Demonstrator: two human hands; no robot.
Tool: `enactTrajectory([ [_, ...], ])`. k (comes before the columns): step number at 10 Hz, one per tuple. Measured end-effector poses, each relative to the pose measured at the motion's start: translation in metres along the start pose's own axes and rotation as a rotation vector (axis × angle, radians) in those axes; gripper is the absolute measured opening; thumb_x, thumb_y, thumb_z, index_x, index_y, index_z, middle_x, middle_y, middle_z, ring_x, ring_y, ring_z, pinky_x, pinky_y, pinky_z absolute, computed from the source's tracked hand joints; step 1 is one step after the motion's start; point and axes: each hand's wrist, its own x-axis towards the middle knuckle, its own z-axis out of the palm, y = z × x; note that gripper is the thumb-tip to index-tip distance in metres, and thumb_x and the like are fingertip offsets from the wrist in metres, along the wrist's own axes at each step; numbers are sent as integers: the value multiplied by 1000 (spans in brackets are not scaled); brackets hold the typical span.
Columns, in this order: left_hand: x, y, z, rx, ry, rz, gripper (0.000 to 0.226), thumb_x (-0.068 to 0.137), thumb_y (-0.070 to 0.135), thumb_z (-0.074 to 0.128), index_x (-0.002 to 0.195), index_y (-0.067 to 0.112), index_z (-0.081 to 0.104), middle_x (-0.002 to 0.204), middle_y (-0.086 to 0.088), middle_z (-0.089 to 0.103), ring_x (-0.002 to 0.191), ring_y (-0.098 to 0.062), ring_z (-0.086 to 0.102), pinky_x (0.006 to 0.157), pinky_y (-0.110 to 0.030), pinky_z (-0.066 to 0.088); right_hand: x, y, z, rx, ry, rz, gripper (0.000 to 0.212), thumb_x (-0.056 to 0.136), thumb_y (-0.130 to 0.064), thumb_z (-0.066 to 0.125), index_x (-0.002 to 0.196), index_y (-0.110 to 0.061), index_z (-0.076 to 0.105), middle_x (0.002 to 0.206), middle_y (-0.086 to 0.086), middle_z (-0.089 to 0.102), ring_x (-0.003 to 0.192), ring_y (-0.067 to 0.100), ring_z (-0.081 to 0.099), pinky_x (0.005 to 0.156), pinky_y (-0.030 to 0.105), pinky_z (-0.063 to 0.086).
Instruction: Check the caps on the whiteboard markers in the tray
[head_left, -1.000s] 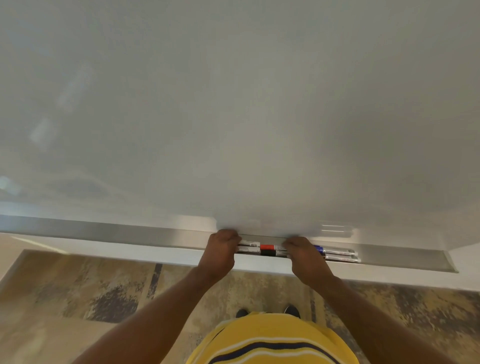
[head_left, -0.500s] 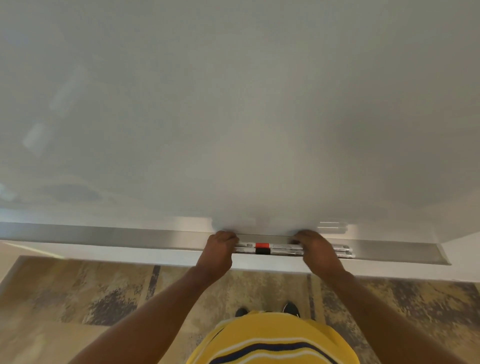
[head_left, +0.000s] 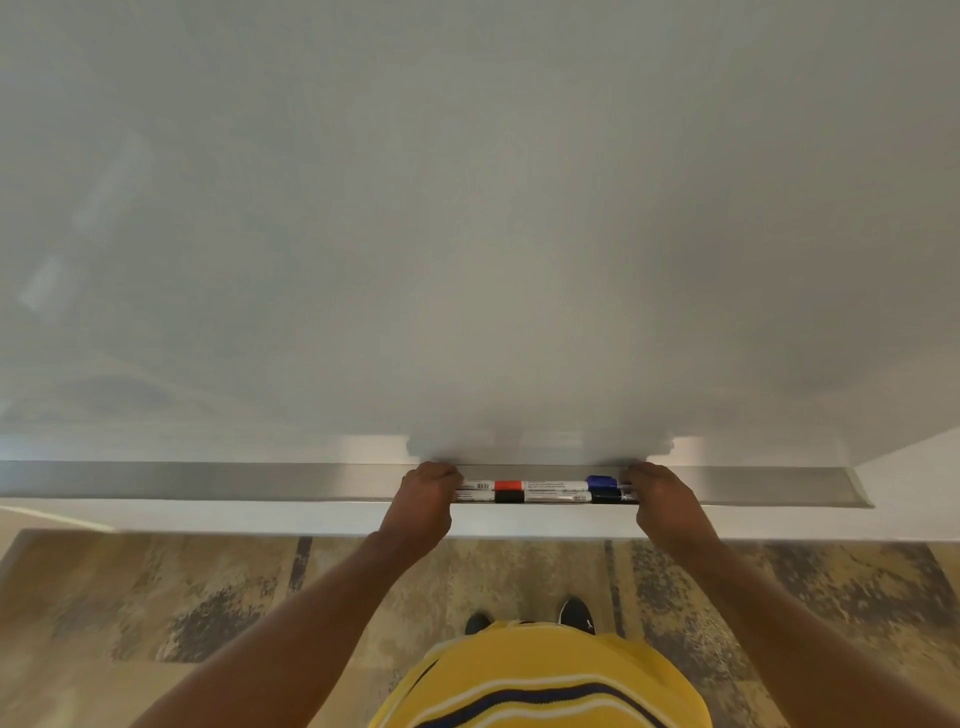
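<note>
While both arms reach forward from a yellow striped shirt (head_left: 540, 686), the left hand (head_left: 423, 501) and the right hand (head_left: 662, 501) rest on the metal tray (head_left: 234, 480) under the whiteboard (head_left: 467, 208), knuckles toward the camera. Between the two hands lie the markers (head_left: 550, 491), set end to end in two rows along the tray. Just right of the left hand, a red cap (head_left: 508, 485) sits in the far row and a black cap (head_left: 509, 497) in the near row, side by side. Just left of the right hand, a blue cap (head_left: 601, 481) sits in the far row with a dark cap (head_left: 605, 496) in front of it. White barrels with small print run between these caps. The left hand curls over the left ends of the markers, fingers bent down onto them and covering them. The right hand curls likewise over the right ends, its fingers touching the blue and dark caps. Whether either hand truly grips a marker or only presses on it cannot be told, as the fingertips are hidden. Below the hands, patterned carpet (head_left: 156, 613) and two dark shoes (head_left: 576, 613) show.
</note>
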Motion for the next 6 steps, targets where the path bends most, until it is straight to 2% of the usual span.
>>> enactTrajectory([
  [1,0,1,-1,12,-10,-6,28,81,-4,59,101,10,72,105,-4,71,97,-25,62,85,-38,54,1,-2,-4,-7,-12,2,43,72,15,59,108,-8,66,107,10,66,97,28,59,87,31,47],
  [2,0,1,-3,15,-24,-1,27,80,-5,57,98,10,71,103,-3,71,95,-26,61,82,-38,53,2,-4,-8,-17,-41,-11,41,71,15,58,103,-9,66,104,9,67,94,27,59,81,27,45],
  [4,1,2,-8,43,-18,31,33,74,-9,55,98,7,70,104,-7,70,94,-28,63,85,-35,53,-1,-6,-9,-7,17,-38,41,68,16,59,103,-5,67,100,14,67,91,33,60,82,34,48],
  [5,-1,4,-9,32,5,32,26,80,-3,54,99,7,69,104,-8,69,93,-28,63,84,-37,54,-8,-10,-6,29,78,-10,40,70,18,58,101,-5,66,95,14,67,85,32,61,75,25,42],
  [6,-4,5,1,22,43,54,19,86,8,58,104,6,65,109,-9,66,100,-27,61,88,-38,53,-25,-18,11,109,139,-7,37,75,14,63,107,-6,65,98,14,68,82,26,61,74,23,41],
])
